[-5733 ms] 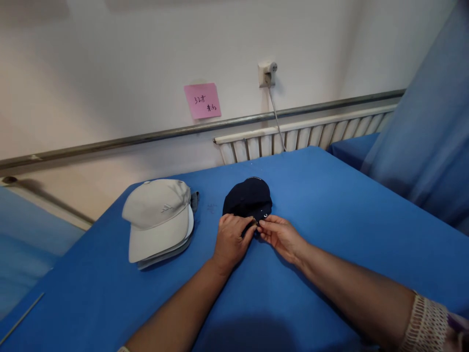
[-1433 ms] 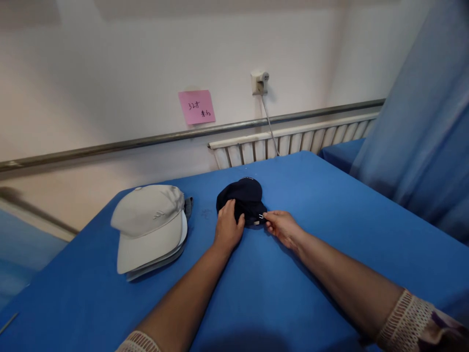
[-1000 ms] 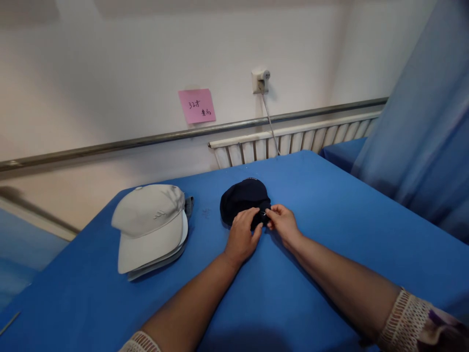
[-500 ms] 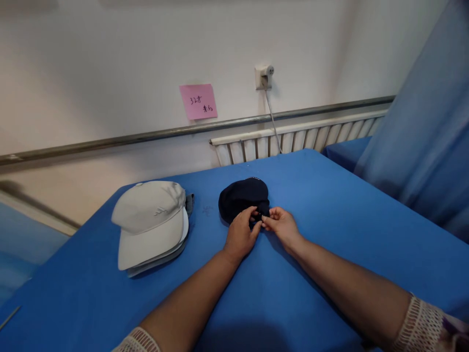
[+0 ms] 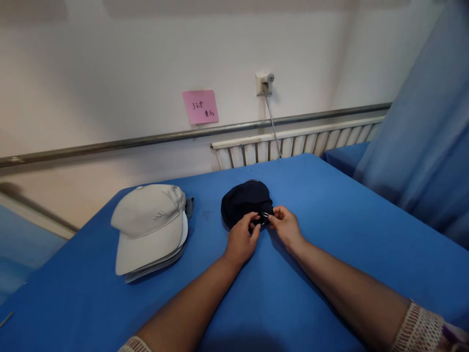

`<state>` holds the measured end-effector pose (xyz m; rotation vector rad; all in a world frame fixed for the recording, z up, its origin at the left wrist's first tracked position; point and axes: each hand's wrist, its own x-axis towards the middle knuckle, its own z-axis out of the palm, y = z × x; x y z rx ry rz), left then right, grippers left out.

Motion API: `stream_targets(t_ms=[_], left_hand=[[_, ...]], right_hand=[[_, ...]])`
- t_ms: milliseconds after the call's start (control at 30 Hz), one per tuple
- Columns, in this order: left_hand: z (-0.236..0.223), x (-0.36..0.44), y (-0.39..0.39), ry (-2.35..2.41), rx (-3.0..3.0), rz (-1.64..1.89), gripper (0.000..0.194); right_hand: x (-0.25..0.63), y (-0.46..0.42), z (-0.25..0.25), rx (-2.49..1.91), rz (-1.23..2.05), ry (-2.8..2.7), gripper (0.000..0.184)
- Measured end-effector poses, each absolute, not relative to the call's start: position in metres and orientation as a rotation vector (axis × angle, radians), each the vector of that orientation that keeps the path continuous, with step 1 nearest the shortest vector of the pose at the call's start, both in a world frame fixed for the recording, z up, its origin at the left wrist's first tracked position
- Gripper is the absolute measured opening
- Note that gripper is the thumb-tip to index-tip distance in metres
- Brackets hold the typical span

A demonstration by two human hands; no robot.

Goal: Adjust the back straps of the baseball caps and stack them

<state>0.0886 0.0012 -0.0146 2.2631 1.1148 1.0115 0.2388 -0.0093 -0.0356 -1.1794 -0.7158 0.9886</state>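
We pinch the navy baseball cap (image 5: 244, 199) beside its buckle (image 5: 265, 214), right hand (image 5: 287, 228); left hand (image 5: 242, 241) touches it, grip unclear.

Dark cap (image 5: 242, 199) on a blue worktop (image 5: 340, 210)
The right hand (image 5: 287, 227) pinches it by the buckle (image 5: 265, 214), the left hand (image 5: 242, 240) touches alongside; a stack of caps (image 5: 148, 215) sits off to the left.

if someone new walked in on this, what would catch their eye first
Probably the dark cap near the middle of the blue table, with the left hand and right hand at its near edge. Next, the stack of pale caps to its left. Above, the pink note with handwriting stands out on the plain wall.
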Motion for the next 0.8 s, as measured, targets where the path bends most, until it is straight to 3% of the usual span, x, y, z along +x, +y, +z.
stream_targets(t_ms=[433, 800], left_hand=[[-0.014, 0.104, 0.018, 1.078, 1.488, 1.107, 0.020], [-0.011, 0.102, 0.011, 1.058, 1.398, 1.045, 0.031]], right_hand=[[0.231, -0.011, -0.037, -1.193, 0.958, -0.753, 0.029], [0.236, -0.013, -0.039, -1.242, 0.883, -0.817, 0.023]])
